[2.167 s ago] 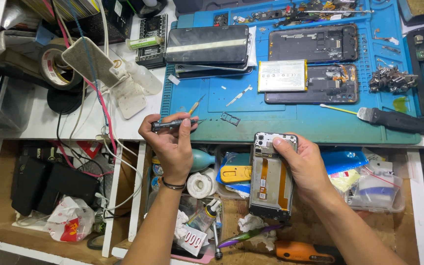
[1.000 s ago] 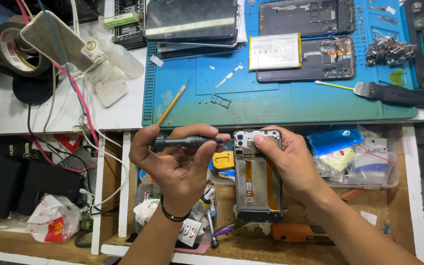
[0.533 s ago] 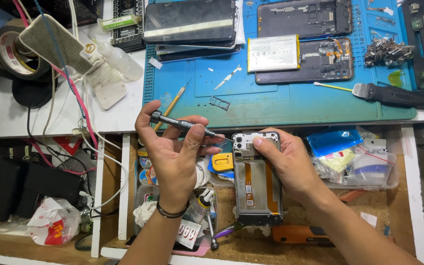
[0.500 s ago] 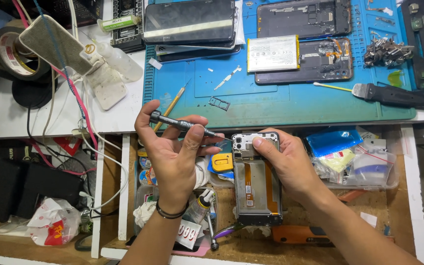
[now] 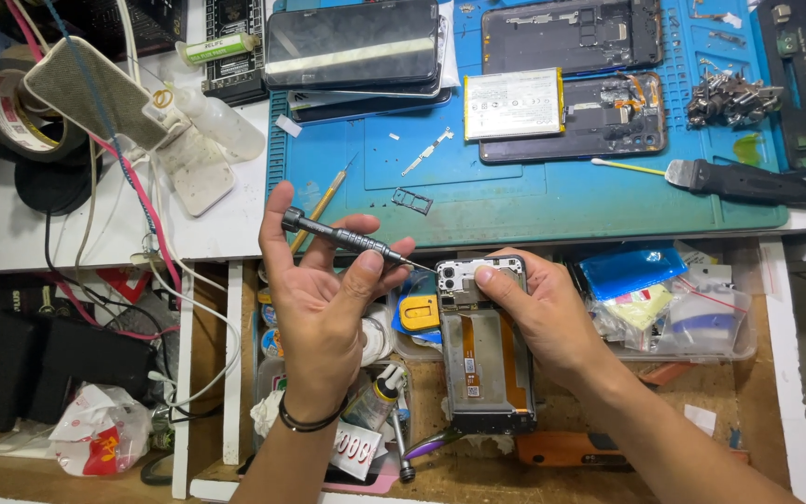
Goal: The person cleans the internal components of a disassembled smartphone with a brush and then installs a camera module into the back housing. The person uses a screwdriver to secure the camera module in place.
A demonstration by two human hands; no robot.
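My left hand (image 5: 319,299) grips a slim dark precision screwdriver (image 5: 342,235), its tip touching the top left corner of an opened phone frame (image 5: 484,345). My right hand (image 5: 548,317) holds that frame upright above an open drawer, thumb pressed on its grey camera end. The frame's inside shows an orange flex strip and a dark bottom edge.
A blue work mat (image 5: 515,187) on the bench carries a phone screen (image 5: 354,45), a white battery (image 5: 513,103), another opened phone (image 5: 599,112), a pile of screws (image 5: 728,97), a black brush (image 5: 748,182) and a yellow stick (image 5: 321,207). Tape rolls (image 5: 20,112) and cables lie left. Bags (image 5: 664,299) fill the drawer.
My left hand turned the screwdriver from level to slanting and brought its tip down to the frame's top corner. The right hand kept the frame nearly still.
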